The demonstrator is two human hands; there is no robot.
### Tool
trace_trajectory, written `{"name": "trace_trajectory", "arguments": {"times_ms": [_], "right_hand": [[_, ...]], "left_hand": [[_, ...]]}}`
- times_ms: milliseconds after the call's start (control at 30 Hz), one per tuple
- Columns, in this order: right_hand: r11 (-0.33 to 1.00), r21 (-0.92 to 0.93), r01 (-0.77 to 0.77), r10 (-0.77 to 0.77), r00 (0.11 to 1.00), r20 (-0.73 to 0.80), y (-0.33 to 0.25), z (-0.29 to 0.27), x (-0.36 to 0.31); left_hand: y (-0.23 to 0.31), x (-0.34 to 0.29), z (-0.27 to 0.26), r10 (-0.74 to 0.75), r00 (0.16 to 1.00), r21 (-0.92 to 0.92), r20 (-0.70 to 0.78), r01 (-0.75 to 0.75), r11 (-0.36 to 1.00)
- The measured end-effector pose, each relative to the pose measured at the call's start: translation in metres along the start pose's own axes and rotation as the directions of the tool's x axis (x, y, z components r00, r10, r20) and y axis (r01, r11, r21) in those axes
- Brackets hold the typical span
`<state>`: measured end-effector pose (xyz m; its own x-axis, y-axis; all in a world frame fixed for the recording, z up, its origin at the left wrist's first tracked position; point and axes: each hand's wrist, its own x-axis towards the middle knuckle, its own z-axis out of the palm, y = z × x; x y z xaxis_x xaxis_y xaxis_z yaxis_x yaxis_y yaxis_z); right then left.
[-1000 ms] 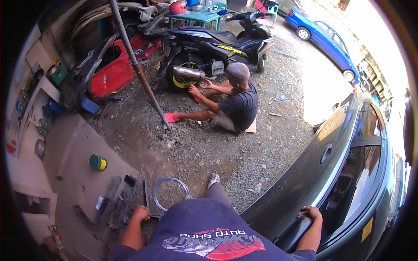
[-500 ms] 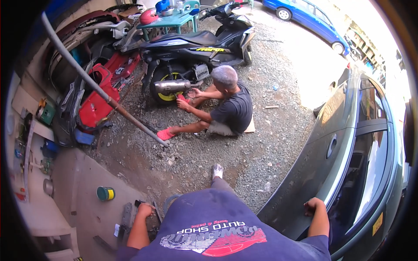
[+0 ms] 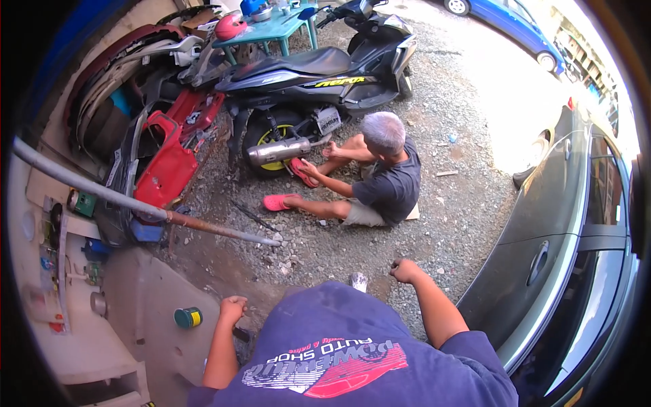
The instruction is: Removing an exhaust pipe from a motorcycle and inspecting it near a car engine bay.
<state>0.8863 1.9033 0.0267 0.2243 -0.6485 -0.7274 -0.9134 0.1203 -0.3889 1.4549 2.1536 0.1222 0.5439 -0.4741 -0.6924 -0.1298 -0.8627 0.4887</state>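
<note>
My left hand [image 3: 232,308] hangs at my left side with its fingers curled in, above the grey-brown concrete slab. Just left of it, a small green can [image 3: 188,317] with a yellow label stands upright on the slab. Ahead of me on the right, my right hand [image 3: 405,270] is held over the gravel in a loose fist. A dark patch shows at its fingers; I cannot tell whether it is a thing or shadow. Neither hand touches the dark green-grey car [image 3: 522,292] on my right.
A person [image 3: 390,180] sits on the gravel beside a black scooter [image 3: 298,68]. A long metal pole [image 3: 196,224] slants across at the left. Red and dark body panels [image 3: 163,163] are piled there. A teal table [image 3: 271,30] and a blue car [image 3: 508,24] stand farther off.
My right hand has swung forward and left, away from beside the car door. My left hand has risen slightly forward. The pole, scooter and seated person have shifted in view as I moved.
</note>
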Motion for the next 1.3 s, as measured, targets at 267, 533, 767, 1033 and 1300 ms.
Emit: {"name": "trace_trajectory", "arguments": {"times_ms": [267, 533, 767, 1033, 1300], "right_hand": [[0.998, -0.056, 0.004, -0.009, 0.997, -0.075, -0.085, -0.046, 0.081], [0.912, 0.379, -0.156, 0.169, 0.986, 0.001, -0.19, -0.044, 0.138], [0.933, 0.356, -0.052, 0.062, 0.998, -0.017, -0.289, -0.072, 0.22], [0.959, 0.283, -0.004, -0.013, 0.998, 0.058, -0.339, -0.106, 0.346], [0.957, 0.289, -0.008, -0.048, 0.982, 0.185, -0.375, -0.103, 0.503]], "left_hand": [[0.138, 0.141, -0.025, 0.128, 0.978, -0.07, 0.162, -0.118, 0.991], [0.281, 0.351, -0.069, 0.201, 0.973, 0.031, 0.115, -0.206, 0.978], [0.373, 0.437, -0.072, 0.046, 0.964, -0.124, 0.262, -0.014, 0.992], [0.394, 0.508, -0.075, -0.25, 0.94, -0.176, 0.232, 0.294, 0.939], [0.42, 0.606, -0.057, -0.379, 0.901, -0.219, 0.212, 0.421, 0.88]]}}
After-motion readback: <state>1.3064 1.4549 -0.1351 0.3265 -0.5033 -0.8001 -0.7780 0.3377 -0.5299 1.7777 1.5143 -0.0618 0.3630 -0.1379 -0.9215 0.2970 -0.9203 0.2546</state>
